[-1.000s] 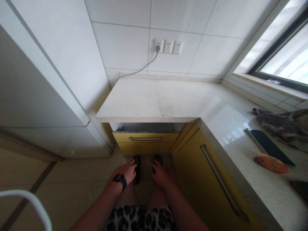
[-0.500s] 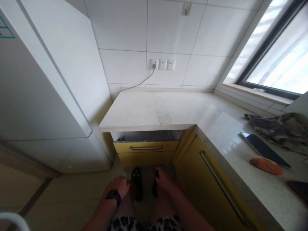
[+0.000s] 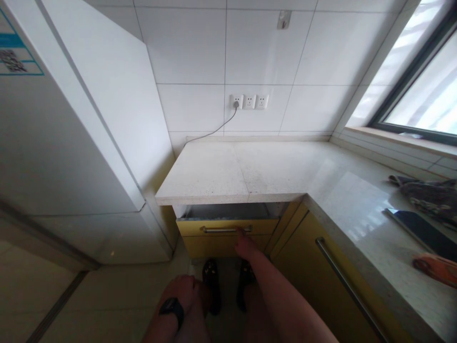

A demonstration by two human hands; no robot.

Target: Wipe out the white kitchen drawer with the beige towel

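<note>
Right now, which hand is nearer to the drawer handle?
The right hand: its fingertips reach the drawer handle. The left hand rests lower, on the knee, well apart from it.

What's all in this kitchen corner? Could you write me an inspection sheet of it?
Surface: pale speckled stone countertop, L-shaped.
Job's things: yellow drawer slightly open, metal bar handle.
Clutter: dark flat tablet, patterned cloth, orange object.
Hands: right hand at the handle; left hand, black wristwatch, resting on the knee.
Cables: grey cord plugged into white wall sockets.
Surroundings: white fridge, window.
</note>
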